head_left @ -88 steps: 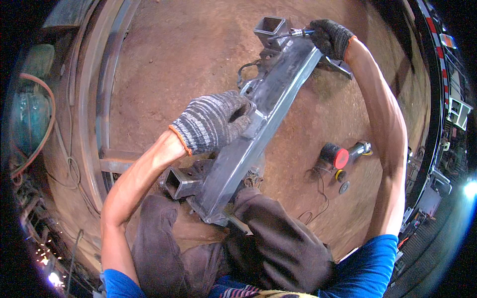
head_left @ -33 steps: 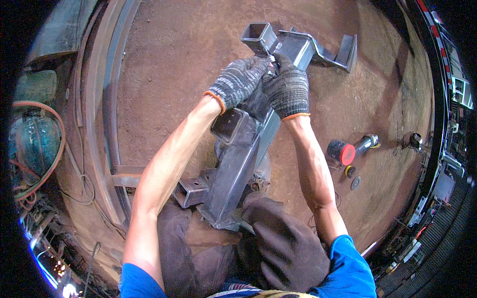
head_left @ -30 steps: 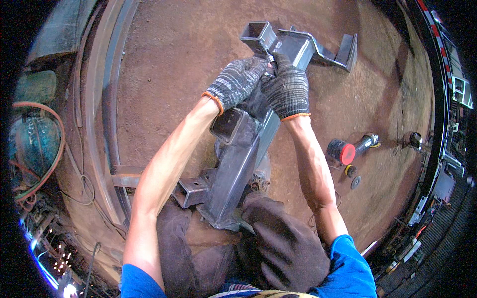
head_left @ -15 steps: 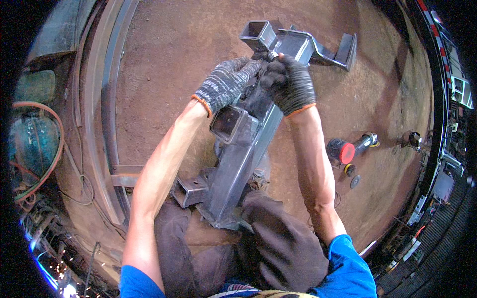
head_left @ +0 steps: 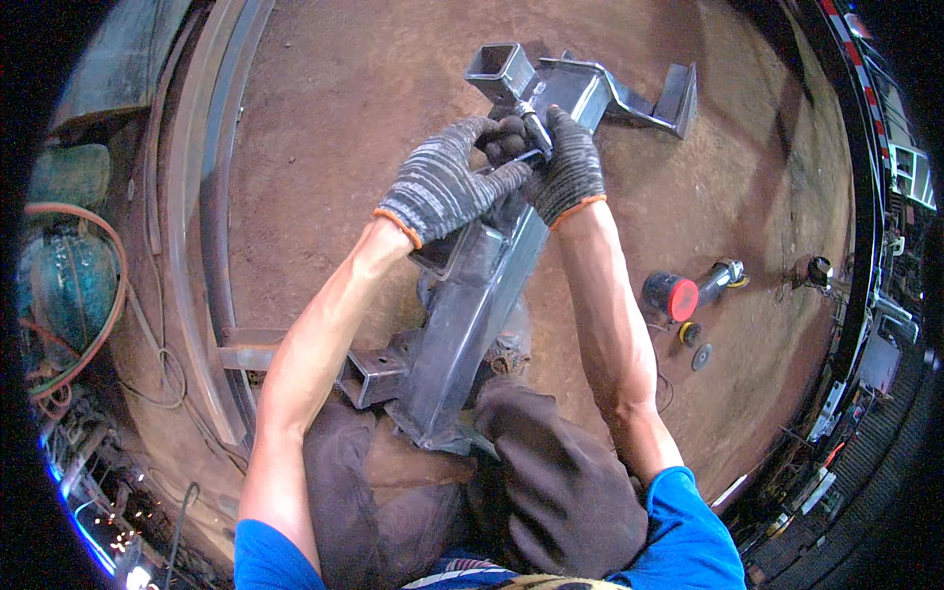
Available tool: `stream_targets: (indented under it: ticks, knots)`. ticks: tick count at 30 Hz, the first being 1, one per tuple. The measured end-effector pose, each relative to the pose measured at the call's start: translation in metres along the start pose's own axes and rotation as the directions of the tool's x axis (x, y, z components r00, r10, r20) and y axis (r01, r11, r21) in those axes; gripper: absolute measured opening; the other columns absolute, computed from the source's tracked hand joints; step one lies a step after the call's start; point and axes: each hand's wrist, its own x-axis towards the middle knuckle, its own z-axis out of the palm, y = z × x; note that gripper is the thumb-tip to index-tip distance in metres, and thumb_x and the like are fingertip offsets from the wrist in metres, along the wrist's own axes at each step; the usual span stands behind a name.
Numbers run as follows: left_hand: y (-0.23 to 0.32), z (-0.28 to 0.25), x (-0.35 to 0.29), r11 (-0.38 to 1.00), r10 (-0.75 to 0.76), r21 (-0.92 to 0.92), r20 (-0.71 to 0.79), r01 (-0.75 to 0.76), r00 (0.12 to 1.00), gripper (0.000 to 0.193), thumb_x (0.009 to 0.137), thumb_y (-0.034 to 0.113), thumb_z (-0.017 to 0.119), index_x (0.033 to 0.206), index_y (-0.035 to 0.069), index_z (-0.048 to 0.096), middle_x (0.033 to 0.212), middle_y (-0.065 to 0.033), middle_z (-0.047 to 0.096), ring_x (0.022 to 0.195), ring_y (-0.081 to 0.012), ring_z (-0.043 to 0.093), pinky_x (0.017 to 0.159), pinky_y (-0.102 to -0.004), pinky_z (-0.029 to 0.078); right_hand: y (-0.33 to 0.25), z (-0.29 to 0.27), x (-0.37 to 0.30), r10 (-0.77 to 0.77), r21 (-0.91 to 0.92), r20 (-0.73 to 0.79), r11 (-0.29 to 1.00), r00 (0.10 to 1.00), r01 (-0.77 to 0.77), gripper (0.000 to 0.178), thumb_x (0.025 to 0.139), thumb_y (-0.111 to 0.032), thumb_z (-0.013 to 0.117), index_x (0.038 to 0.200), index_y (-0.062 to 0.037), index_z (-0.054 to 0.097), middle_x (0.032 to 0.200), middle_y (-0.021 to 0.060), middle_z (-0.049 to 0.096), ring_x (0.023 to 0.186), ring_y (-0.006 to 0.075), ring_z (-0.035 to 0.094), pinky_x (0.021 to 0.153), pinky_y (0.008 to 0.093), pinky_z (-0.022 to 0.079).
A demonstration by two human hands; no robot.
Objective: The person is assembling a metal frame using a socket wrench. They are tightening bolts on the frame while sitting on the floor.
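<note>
A steel beam [head_left: 462, 339] with short square tubes welded to it lies slantwise on the floor in front of me. Over its upper part, my right hand [head_left: 572, 172], in a grey knit glove with dark palm, is closed around a small silver cylindrical piece [head_left: 533, 126]; its exact kind is unclear. My left hand [head_left: 442, 182], gloved alike, meets the right one, its fingers curled and its thumb reaching toward the right palm. What the left fingers grip is hidden. An open square tube [head_left: 500, 69] stands just beyond both hands, while another is partly covered by my left hand.
To the right lie an angle grinder [head_left: 723, 278], a round red-faced item [head_left: 680, 298], a yellow disc [head_left: 690, 334] and a grey disc [head_left: 701, 356]. Long steel bars [head_left: 187, 216] and a hose [head_left: 123, 256] run along the left. Sparks show at lower left.
Both hands have turned and shifted slightly nearer to me, and the silver piece now shows clearly above the right fingers. My left thumb has come across toward the right hand.
</note>
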Motion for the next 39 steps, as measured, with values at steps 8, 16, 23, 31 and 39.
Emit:
stream_targets:
  ticks: [8,16,23,31,39]
  knots:
    - [0.022,0.001,-0.008,0.963,0.052,0.264,0.004,-0.051,0.999,0.032,0.086,0.034,0.065,0.104,0.008,0.067,0.096,-0.0177,0.067,0.088,-0.0363,0.064,0.077,-0.0429,0.052,-0.005,0.002,-0.013,-0.069,-0.062,0.079,0.995,0.995,0.073,0.042,0.093,-0.042,0.053,0.102,-0.0016,0.057,0.084,0.0114,0.062,0.077,0.0261,0.060,0.073,0.0382,0.051]
    - [-0.003,0.000,-0.018,0.968,0.036,0.250,-0.082,-0.015,0.996,0.029,0.088,0.029,0.061,0.105,0.007,0.066,0.100,-0.0185,0.066,0.092,-0.0363,0.064,0.078,-0.0428,0.051,-0.023,0.023,-0.065,-0.184,-0.541,0.788,-0.662,0.588,0.519,0.063,0.065,-0.022,0.076,0.121,-0.0033,0.053,0.112,0.0180,0.058,0.110,0.0349,0.054,0.097,0.0477,0.041]
    - [0.015,0.010,-0.004,0.978,0.137,0.182,-0.165,-0.106,0.977,0.028,0.087,0.028,0.062,0.104,0.006,0.066,0.094,-0.0179,0.068,0.086,-0.0363,0.066,0.074,-0.0429,0.053,-0.040,0.019,-0.021,-0.253,-0.648,0.649,-0.678,0.718,0.346,0.030,0.086,-0.024,0.060,0.107,-0.0035,0.056,0.089,0.0240,0.064,0.075,0.0387,0.066,0.063,0.0474,0.054]
    - [-0.003,-0.003,-0.020,0.963,0.118,0.260,-0.203,-0.063,0.972,0.031,0.089,0.033,0.061,0.101,0.006,0.068,0.096,-0.0177,0.068,0.087,-0.0365,0.065,0.073,-0.0430,0.052,-0.006,0.030,-0.017,-0.403,-0.802,0.543,-0.508,0.737,0.314,0.028,0.092,-0.029,0.054,0.099,-0.0032,0.060,0.076,0.0213,0.067,0.070,0.0381,0.066,0.062,0.0492,0.051]
    - [0.000,0.000,-0.012,0.982,-0.105,0.151,-0.062,0.113,0.993,0.042,0.092,0.044,0.057,0.105,0.006,0.068,0.093,-0.0187,0.067,0.086,-0.0372,0.065,0.076,-0.0417,0.051,-0.015,0.024,-0.015,-0.339,-0.810,0.500,-0.509,0.797,0.292,0.036,0.088,-0.037,0.061,0.092,-0.0013,0.066,0.076,0.0222,0.067,0.075,0.0372,0.068,0.066,0.0461,0.053]
